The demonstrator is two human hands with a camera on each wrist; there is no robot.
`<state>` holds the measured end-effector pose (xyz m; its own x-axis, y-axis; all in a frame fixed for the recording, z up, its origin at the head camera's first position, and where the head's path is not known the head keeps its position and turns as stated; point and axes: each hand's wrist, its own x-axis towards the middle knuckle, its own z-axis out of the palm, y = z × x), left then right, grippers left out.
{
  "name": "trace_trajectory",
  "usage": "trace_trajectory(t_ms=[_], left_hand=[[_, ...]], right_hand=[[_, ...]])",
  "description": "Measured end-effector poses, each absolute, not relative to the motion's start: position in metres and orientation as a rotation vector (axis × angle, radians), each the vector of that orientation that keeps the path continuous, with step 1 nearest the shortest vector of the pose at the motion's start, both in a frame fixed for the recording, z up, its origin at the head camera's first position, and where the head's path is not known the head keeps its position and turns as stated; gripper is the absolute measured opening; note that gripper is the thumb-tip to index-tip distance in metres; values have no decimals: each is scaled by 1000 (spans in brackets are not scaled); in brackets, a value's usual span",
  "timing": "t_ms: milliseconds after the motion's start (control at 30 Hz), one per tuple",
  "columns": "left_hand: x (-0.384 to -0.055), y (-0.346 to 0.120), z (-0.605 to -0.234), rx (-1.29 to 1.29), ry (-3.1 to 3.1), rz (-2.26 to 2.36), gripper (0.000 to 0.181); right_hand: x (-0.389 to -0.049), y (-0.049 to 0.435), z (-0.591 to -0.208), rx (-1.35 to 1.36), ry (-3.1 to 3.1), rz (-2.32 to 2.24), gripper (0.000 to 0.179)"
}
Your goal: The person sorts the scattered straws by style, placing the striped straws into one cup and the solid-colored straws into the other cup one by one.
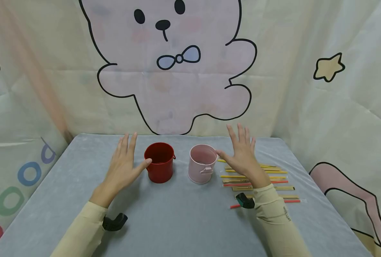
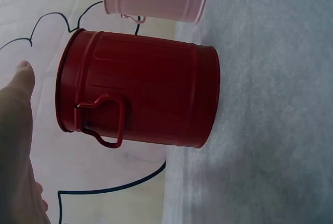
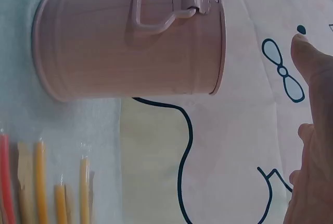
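Note:
A red metal bucket [image 1: 159,173] stands upright left of a pink metal bucket [image 1: 199,174]. My left hand [image 1: 121,169] hovers just left of the red bucket, fingers spread and thumb pointing toward its rim. On the other side, my right hand [image 1: 243,157] hovers beside the pink bucket with fingers spread, its thumb near the rim. Neither hand holds anything. Side handles show close up on the red bucket [image 2: 140,88] in the left wrist view and on the pink bucket [image 3: 114,52] in the right wrist view.
Under and right of my right arm lie yellow sticks [image 1: 275,172], red sticks [image 1: 291,201] and flat tan strips [image 1: 285,188], several in clear wrapping. A pale blue cloth [image 1: 174,225] covers the table. Behind it hangs a printed curtain [image 1: 190,96].

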<state>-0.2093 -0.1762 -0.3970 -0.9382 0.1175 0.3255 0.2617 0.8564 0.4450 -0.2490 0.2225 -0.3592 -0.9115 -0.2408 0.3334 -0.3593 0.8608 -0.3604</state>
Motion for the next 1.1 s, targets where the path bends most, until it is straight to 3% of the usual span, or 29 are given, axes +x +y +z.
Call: trace_trajectory(t_ms=[733,1100], left_hand=[[-235,-168,-426,-305,-2727,-1412,115],[-236,-166,-439,-450,-2710,-1594,110]], right_hand=[[-265,258,-376,475,-2778,774,87],[-269,270,-378,477,-2785,833,84]])
